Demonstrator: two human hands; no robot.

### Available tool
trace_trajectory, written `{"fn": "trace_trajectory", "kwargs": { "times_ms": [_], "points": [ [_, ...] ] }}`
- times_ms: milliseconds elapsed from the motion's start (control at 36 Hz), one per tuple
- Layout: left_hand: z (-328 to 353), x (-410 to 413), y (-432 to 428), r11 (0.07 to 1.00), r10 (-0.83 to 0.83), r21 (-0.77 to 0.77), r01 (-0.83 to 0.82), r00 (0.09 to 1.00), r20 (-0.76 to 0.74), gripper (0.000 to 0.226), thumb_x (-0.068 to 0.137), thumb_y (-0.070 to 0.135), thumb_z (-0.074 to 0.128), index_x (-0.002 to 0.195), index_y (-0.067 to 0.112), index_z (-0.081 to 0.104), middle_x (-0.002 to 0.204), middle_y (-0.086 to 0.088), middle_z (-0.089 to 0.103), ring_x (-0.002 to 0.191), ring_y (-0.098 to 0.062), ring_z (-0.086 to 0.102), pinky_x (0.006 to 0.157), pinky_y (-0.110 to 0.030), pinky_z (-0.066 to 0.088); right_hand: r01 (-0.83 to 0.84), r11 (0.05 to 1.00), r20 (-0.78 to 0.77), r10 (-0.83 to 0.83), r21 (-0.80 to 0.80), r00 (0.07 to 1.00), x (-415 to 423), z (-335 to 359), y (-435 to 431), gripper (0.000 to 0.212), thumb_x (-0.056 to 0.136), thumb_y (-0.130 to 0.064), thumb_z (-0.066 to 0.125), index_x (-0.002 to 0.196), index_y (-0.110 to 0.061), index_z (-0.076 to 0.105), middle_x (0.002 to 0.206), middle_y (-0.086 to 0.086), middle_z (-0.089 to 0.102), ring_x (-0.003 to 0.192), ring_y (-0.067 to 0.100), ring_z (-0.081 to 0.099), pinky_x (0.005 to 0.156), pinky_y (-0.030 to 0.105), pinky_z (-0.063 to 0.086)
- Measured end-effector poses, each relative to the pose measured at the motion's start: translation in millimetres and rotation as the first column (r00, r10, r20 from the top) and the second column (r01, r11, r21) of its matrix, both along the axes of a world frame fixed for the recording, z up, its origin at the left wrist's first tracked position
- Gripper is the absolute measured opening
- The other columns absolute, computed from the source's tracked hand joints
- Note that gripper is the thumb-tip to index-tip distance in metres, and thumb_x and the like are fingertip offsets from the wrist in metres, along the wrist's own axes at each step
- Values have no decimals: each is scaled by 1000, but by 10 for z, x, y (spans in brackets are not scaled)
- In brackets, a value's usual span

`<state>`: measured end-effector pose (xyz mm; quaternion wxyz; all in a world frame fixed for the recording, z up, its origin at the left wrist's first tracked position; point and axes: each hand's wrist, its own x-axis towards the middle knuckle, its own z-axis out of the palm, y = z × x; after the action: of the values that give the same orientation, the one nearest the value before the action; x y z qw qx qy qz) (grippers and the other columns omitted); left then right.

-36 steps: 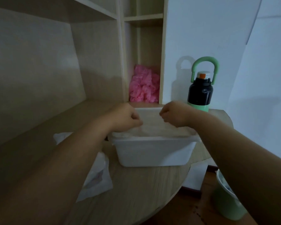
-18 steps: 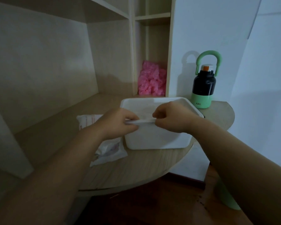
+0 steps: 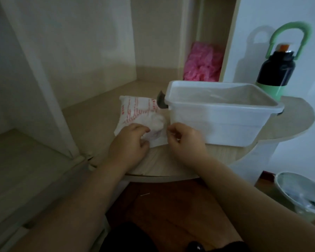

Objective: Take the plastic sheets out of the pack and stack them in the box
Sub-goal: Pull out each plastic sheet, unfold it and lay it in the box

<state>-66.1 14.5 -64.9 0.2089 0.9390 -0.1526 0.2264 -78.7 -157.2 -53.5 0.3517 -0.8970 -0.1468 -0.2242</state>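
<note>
A white pack with red print (image 3: 138,111) lies on the wooden shelf, just left of the translucent white box (image 3: 216,122). Thin clear sheets lie inside the box, hard to make out. My left hand (image 3: 129,142) rests on the pack's near end with its fingers curled onto the crumpled plastic. My right hand (image 3: 184,139) is at the pack's right corner, beside the box's front wall, with thumb and fingers pinching the pack's edge. Both hands are outside the box.
A black and green bottle with a green handle (image 3: 276,68) stands behind the box on the right. Pink crumpled plastic (image 3: 202,64) fills a cubby at the back. A pale green bin (image 3: 302,195) stands on the floor at the right. The shelf's rounded front edge is just under my hands.
Both hands left the box, where they held a sheet over it, and came down left to the pack. The view swung left and downward.
</note>
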Motion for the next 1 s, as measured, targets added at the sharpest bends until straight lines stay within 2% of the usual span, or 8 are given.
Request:
{"fn": "trace_trajectory", "kwargs": {
  "times_ms": [83,194,389,500,639,778,917,1000],
  "points": [
    [-29,36,6,999,28,38,-31,997,66,40,86,20,63,125,14,61,127,-5,56,115,-25,50,89,-31,40,-54,998,-165,50,-17,985,88,-61,100,39,94,-17,48,133,-17,51,127,3,59,110,16,56,94,24,42],
    [-47,106,-21,998,45,48,-51,991,127,41,92,30,57,131,17,56,131,-1,52,114,-19,52,79,-24,35,-50,995,-190,33,-82,981,198,-89,190,47,96,-24,46,142,-20,39,136,4,53,118,19,53,99,30,40],
    [-101,319,24,983,110,116,-141,966,236,20,79,23,72,96,12,74,86,-10,63,77,-31,62,60,-29,40,-7,994,-172,-12,-109,985,480,-108,266,48,96,-29,44,143,-21,37,126,5,60,111,24,58,93,35,47],
    [-116,293,24,988,84,104,-117,958,275,34,84,33,49,78,11,75,76,-6,58,70,-27,57,54,-27,41,-8,996,-163,-7,-90,987,479,-143,242,55,94,-28,48,146,-22,32,119,4,63,107,24,59,89,34,47],
    [-113,269,53,998,48,-61,-34,970,240,32,87,31,51,87,10,76,90,-3,66,82,-20,61,68,-23,41,-42,996,-129,31,-84,991,411,-149,232,54,93,-30,50,144,-27,34,100,2,68,90,21,63,81,38,51],
    [-51,237,74,991,37,-132,-4,969,244,12,78,14,62,80,10,73,83,-2,69,79,-16,62,71,-22,44,-52,986,-114,34,-159,993,392,-151,243,45,94,-35,48,139,-31,43,122,-1,63,108,19,58,88,32,48],
    [-29,150,59,935,47,-353,34,975,218,5,84,7,66,87,11,68,89,2,68,84,-8,62,75,-22,50,-47,982,-93,30,-181,995,355,-148,259,51,94,-34,49,143,-29,36,131,1,56,115,20,54,91,32,46],
    [-31,145,49,966,10,-256,35,985,174,11,88,14,64,99,15,64,100,4,66,94,-7,59,79,-27,51,-54,982,-89,39,-180,995,323,-132,259,51,95,-31,49,143,-29,35,133,0,54,116,18,54,91,32,46]
  ]
}}
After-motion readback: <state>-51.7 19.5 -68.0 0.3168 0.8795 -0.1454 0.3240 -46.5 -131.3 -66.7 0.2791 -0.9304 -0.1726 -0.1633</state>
